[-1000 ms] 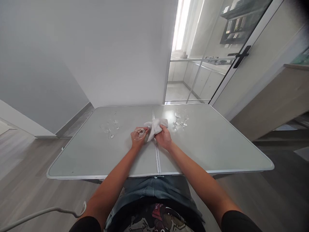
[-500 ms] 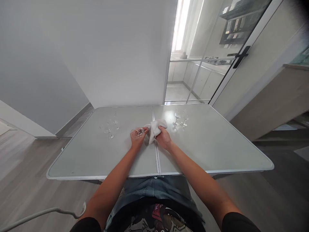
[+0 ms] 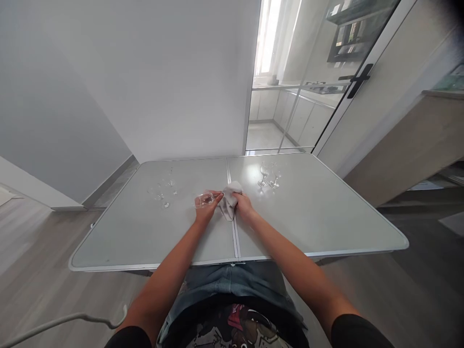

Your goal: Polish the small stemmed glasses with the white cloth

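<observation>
Over the middle of the pale table (image 3: 304,222), my left hand (image 3: 205,212) is closed around a clear stemmed glass (image 3: 204,199). The glass is tipped sideways, its bowl toward the left and its foot end toward the cloth. My right hand (image 3: 245,207) grips a light grey cloth (image 3: 229,203), which is bunched against the foot end of the glass. Cloth and fingers hide that end. Two stemmed glasses, one of them a wine glass (image 3: 263,178), stand upright to the right of the cloth.
Several clear glass pieces, among them a glass (image 3: 173,186), are at the table's left; their outlines are faint. A wall (image 3: 188,96) rises behind the table, with a glass door (image 3: 308,96) to the right. A pale cable (image 3: 72,317) hangs at the lower left.
The cloth has been folded and drawn inward around the foot end of the glass, now hanging lower. My right hand has shifted slightly left. The view has tilted a little.
</observation>
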`<act>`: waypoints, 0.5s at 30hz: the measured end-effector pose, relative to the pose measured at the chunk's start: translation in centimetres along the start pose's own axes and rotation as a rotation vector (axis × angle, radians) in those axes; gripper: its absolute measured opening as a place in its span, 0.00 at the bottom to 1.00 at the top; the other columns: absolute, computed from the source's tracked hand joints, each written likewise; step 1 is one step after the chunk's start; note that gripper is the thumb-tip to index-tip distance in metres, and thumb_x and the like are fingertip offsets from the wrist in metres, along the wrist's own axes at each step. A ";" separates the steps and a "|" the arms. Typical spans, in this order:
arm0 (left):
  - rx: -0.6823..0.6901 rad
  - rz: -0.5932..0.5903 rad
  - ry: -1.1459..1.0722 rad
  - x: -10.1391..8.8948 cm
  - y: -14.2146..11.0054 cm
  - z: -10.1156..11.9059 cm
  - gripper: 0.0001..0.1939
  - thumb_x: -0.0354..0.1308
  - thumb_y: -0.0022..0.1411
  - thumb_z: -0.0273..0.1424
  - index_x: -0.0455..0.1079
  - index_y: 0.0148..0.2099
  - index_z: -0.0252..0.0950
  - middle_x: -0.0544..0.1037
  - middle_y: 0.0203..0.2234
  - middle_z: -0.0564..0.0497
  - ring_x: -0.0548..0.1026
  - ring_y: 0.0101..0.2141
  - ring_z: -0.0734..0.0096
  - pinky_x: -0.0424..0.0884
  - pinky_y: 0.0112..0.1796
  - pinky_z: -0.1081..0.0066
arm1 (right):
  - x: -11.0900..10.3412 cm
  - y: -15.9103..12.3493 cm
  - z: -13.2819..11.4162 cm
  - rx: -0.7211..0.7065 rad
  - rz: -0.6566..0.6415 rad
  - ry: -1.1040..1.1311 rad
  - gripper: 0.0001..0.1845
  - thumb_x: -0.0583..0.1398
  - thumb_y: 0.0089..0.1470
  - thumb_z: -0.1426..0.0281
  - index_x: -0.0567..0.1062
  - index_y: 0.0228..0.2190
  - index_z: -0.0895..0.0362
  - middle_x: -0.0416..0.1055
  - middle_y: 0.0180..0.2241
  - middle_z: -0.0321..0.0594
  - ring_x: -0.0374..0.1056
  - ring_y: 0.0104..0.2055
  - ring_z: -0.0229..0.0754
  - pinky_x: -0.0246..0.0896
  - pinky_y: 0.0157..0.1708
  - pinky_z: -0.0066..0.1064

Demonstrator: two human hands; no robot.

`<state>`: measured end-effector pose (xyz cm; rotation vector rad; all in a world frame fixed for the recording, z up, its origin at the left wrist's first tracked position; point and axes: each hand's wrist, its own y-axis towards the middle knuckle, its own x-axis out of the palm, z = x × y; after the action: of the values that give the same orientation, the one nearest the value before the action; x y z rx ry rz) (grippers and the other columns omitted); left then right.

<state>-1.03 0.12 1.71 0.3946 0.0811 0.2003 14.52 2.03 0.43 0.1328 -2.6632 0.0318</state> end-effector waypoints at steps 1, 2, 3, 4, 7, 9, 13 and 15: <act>0.010 -0.029 0.016 0.1 0.0 -0.1 0.13 0.70 0.55 0.42 0.80 0.36 0.38 0.82 0.36 0.46 0.81 0.39 0.63 0.76 0.43 0.64 | 0.5 -0.2 -0.2 0.038 -0.064 0.061 0.11 0.63 0.49 0.61 0.76 0.33 0.54 0.78 0.34 0.39 0.72 0.39 0.45 0.67 0.41 0.35; 0.015 -0.043 0.035 0.2 -0.1 -0.2 0.13 0.69 0.55 0.42 0.80 0.36 0.38 0.82 0.36 0.46 0.81 0.39 0.63 0.76 0.43 0.64 | 1.1 -0.4 -0.5 0.067 -0.113 0.112 0.13 0.62 0.49 0.61 0.77 0.34 0.55 0.78 0.36 0.41 0.73 0.42 0.46 0.68 0.43 0.36; 0.012 -0.040 0.057 0.3 -0.1 -0.3 0.13 0.69 0.55 0.42 0.80 0.37 0.38 0.83 0.36 0.46 0.81 0.39 0.63 0.76 0.43 0.64 | 1.6 -0.7 -0.8 0.085 -0.151 0.147 0.14 0.61 0.49 0.60 0.77 0.35 0.55 0.79 0.37 0.42 0.73 0.44 0.48 0.68 0.45 0.38; 0.005 -0.024 0.076 0.3 0.0 -0.4 0.13 0.69 0.56 0.42 0.80 0.38 0.38 0.83 0.36 0.46 0.81 0.38 0.63 0.76 0.43 0.64 | 2.0 -0.9 -1.1 0.095 -0.196 0.168 0.15 0.59 0.51 0.59 0.78 0.36 0.55 0.79 0.38 0.42 0.73 0.46 0.49 0.68 0.47 0.39; 0.017 -0.005 0.082 0.2 0.0 -0.8 0.13 0.68 0.57 0.41 0.80 0.38 0.38 0.83 0.35 0.46 0.81 0.38 0.63 0.76 0.43 0.64 | 2.6 -1.3 -1.8 0.044 -0.200 0.204 0.18 0.56 0.54 0.57 0.77 0.38 0.54 0.79 0.40 0.41 0.72 0.50 0.49 0.68 0.49 0.40; 0.063 -0.064 0.075 0.2 -0.1 -0.9 0.12 0.69 0.57 0.40 0.79 0.37 0.37 0.82 0.36 0.46 0.81 0.40 0.63 0.75 0.45 0.64 | 2.5 -1.3 -2.0 0.007 -0.160 0.223 0.18 0.55 0.56 0.57 0.77 0.39 0.54 0.79 0.41 0.41 0.72 0.51 0.49 0.68 0.51 0.40; 0.056 -0.065 0.157 0.0 0.0 -0.9 0.12 0.68 0.57 0.41 0.79 0.36 0.38 0.82 0.33 0.47 0.80 0.37 0.64 0.75 0.43 0.65 | 1.9 -1.1 -1.5 0.130 -0.175 0.204 0.17 0.56 0.55 0.58 0.77 0.39 0.55 0.79 0.39 0.42 0.73 0.48 0.49 0.68 0.50 0.39; 0.028 0.004 0.195 -0.1 0.2 -0.9 0.12 0.66 0.59 0.42 0.79 0.37 0.38 0.82 0.33 0.48 0.79 0.36 0.65 0.74 0.41 0.66 | 1.7 -0.9 -1.1 0.193 -0.187 0.180 0.16 0.57 0.54 0.59 0.77 0.38 0.56 0.79 0.38 0.42 0.73 0.46 0.48 0.68 0.47 0.38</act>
<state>-1.29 0.62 0.97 0.4025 0.2749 0.2417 13.58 1.02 2.22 0.4203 -2.4536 0.2300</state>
